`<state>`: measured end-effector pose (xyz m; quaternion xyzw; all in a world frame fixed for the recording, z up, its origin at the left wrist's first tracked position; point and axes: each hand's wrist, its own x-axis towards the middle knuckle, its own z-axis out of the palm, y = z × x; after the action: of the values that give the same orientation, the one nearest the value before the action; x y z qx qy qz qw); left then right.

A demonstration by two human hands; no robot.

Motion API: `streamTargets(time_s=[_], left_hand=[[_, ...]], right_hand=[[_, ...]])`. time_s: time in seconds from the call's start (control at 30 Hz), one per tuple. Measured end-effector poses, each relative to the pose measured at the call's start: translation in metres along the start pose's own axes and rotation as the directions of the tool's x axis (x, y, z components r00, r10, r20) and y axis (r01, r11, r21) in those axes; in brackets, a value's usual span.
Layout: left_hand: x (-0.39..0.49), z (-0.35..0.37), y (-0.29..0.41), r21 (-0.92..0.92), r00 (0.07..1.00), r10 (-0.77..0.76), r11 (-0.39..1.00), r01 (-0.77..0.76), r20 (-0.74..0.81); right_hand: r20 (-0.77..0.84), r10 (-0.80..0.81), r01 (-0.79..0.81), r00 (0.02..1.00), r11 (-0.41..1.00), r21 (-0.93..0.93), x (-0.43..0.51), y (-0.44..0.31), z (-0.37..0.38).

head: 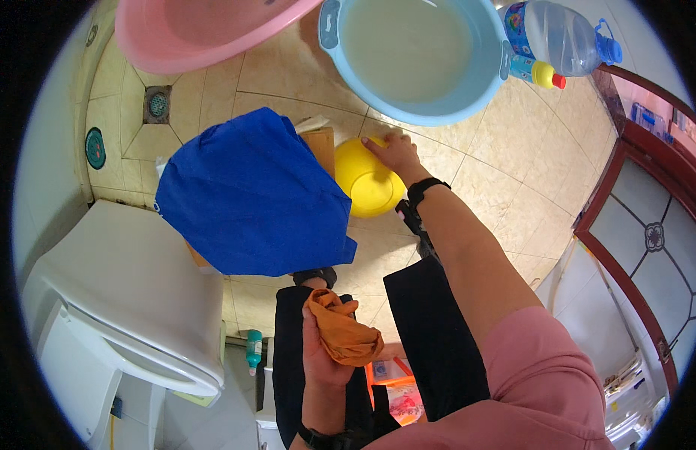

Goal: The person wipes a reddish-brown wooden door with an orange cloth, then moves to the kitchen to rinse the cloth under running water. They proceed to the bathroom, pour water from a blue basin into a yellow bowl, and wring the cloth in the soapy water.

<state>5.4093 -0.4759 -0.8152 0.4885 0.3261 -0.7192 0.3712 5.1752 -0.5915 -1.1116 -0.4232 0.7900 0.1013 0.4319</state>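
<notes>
My left hand (328, 349) holds a crumpled orange cloth (345, 329) above my lap. Ahead, my right hand (395, 154) rests on the rim of an upside-down yellow basin (373, 188), thumb and fingers at its far edge; whether it grips is hard to tell. A blue cloth (252, 197) drapes over something with a wooden edge (321, 149), left of the yellow basin. Beyond my right hand, a light blue basin (407, 104) holds cloudy water (407, 50).
A pink tub (213, 48) lies at the far left, near a floor drain (157, 104). A large plastic water bottle (561, 39) and a yellow bottle with a red cap (542, 75) lie beside the blue basin. A white toilet (128, 281) is at the left, a framed glass door (635, 225) at the right.
</notes>
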Motion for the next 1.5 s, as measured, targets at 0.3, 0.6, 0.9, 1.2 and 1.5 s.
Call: streamTargets(time_s=[0.3, 0.6, 0.9, 1.2, 1.5], left_hand=[[0.007, 0.014, -0.011, 0.127, 0.999, -0.001, 0.992, 0.006, -0.035], [0.019, 0.008, -0.025, 0.293, 0.999, -0.039, 0.955, 0.037, -0.001], [-0.025, 0.081, -0.062, 0.487, 0.995, -0.089, 0.872, 0.055, 0.047], [-0.059, 0.244, -0.075, 0.693, 0.957, 0.059, 0.677, -0.248, 0.284], [0.031, 0.333, -0.029, 0.944, 0.987, 0.097, 0.291, -0.154, 0.131]], right_hand=[[0.398, 0.076, -0.066, 0.914, 0.997, -0.037, -0.010, 0.027, 0.010], [0.270, -0.172, 0.125, 0.947, 0.975, 0.183, -0.158, 0.054, -0.030], [-0.284, -0.318, 0.410, 0.904, 0.832, 0.373, -0.305, 0.148, -0.146], [-0.171, 0.043, -0.037, 0.984, 0.999, 0.036, -0.332, 0.264, -0.193], [-0.419, 0.237, -0.223, 0.876, 0.971, 0.084, -0.226, 0.348, -0.148]])
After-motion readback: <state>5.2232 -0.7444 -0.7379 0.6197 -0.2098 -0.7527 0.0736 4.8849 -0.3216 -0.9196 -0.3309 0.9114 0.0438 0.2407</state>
